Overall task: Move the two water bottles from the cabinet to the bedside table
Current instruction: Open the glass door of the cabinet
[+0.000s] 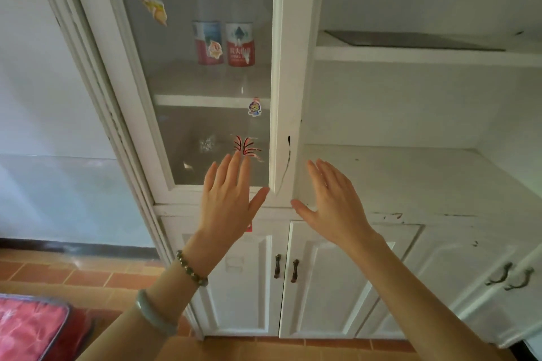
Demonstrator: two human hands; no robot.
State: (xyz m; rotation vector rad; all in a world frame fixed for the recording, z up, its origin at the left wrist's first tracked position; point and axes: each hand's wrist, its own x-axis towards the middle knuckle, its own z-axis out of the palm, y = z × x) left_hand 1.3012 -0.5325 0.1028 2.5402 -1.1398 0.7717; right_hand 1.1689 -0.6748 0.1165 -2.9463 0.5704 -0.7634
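White cabinet (293, 91) against a pale wall, standing on an orange tiled floor (88, 278); its tall glass door (187, 73) is closed, the frame's right edge meeting the centre post. To the right of the post lies an open recess with a bare white surface (410, 179) and a shelf above it, offering free room on that side. Below, panelled lower doors (316, 278) with dark handles are shut. Behind the glass, on the upper inner shelf (211, 99), stand the two water bottles: the left bottle (207, 41) and the right bottle (240, 44), side by side and nearly touching, long axes vertical, red caps pointing up, red-and-white labels facing outward. Several stickers mark the glass. A red patterned cushion (29, 328) shows at lower left. Left hand (231, 199), raised before the lower pane, fingers (234, 167) spread and released, grasping nothing; its wrist bears a beaded bracelet (192, 268) and a pale bangle (155, 313). Right hand (331, 199), near the post, likewise open and empty, thumb tips of both hands close but apart.
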